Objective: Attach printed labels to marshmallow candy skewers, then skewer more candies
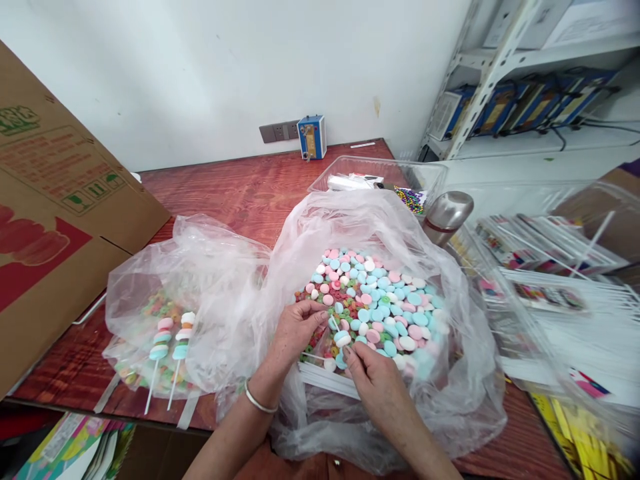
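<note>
Above a big clear plastic bag (350, 217) of pink, white and blue candy discs (407, 313), my two hands come close together. My right hand (375, 377) is closed at the lower end of a short white stick with pale blue and white candy discs (342, 338) threaded on it. The bare tip of that stick points toward my left hand (300, 327). The left thumb and fingers are pinched together; what lies between them is hidden. Red and green candy rings (345, 307) lie among the discs. A bundle of white sticks (327, 380) rests below my hands.
Two finished candy skewers (161, 340) lie on a second plastic bag (200, 267) at the left. A cardboard box (65, 200) stands beyond it. A steel flask (447, 213) and clear tray (340, 163) sit behind the bag; packed trays (565, 333) are at the right.
</note>
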`<action>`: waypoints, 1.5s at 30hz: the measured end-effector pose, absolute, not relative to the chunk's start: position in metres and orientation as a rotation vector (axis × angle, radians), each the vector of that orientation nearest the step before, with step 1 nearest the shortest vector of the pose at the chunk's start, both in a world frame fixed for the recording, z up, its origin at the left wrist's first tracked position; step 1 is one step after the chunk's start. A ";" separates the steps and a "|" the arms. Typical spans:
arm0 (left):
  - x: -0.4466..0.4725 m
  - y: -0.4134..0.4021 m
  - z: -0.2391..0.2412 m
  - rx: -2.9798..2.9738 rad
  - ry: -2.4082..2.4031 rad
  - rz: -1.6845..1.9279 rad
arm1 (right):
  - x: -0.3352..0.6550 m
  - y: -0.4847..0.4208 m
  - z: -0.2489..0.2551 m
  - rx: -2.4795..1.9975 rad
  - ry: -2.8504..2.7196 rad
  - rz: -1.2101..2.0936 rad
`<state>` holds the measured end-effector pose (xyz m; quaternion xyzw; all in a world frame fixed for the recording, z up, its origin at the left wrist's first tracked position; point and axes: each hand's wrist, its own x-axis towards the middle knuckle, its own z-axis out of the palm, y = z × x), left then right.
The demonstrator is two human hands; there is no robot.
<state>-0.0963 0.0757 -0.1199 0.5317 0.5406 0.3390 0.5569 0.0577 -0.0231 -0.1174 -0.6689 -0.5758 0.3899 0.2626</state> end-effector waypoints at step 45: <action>-0.110 0.073 -0.115 1.131 1.040 0.689 | 0.057 -0.030 -0.123 -1.673 -1.573 0.975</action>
